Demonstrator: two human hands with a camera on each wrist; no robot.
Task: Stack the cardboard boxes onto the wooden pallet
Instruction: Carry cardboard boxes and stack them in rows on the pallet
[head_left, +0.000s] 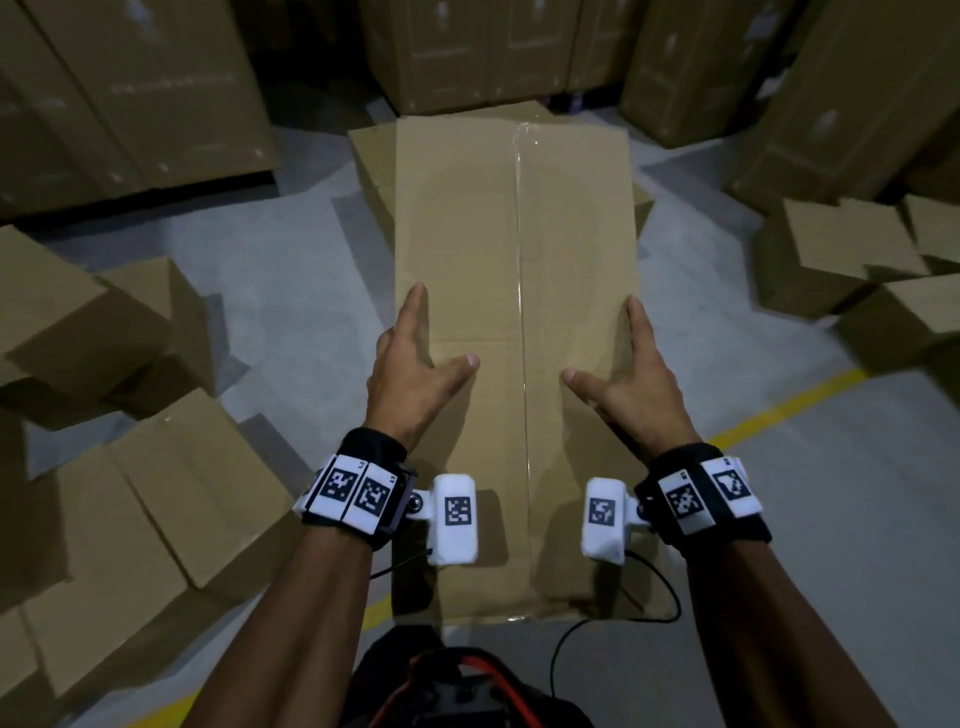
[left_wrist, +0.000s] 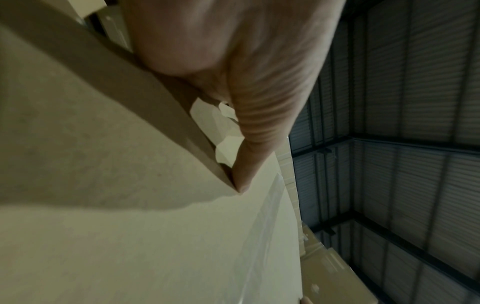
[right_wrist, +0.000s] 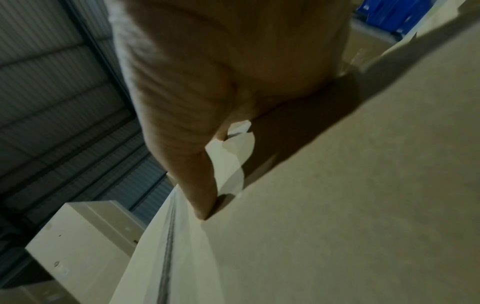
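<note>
A long, flat, plain brown cardboard box (head_left: 514, 312), sealed along its length by a strip of clear tape (head_left: 521, 364), is seen stretched lengthwise away from the person, above the grey concrete floor (head_left: 291, 312). The left hand (head_left: 410, 374) is laid against the box's left edge with fingers straight and the thumb spread across the top face; the right hand (head_left: 631, 379) is placed the same way against the right edge, so the box is pressed between two open, flat hands rather than gripped by curled fingers. In the left wrist view, the left hand's fingers (left_wrist: 249, 144) are seen lying along the box's side. A second brown cardboard box (head_left: 371, 161) is partly visible beneath the far end of the long box. Loose brown cartons (head_left: 156, 493) are scattered to the left of the long box, and tall stacked cartons (head_left: 467, 52) stand beyond it. A yellow floor line (head_left: 789, 410) runs to its right. No pallet can be made out.
</note>
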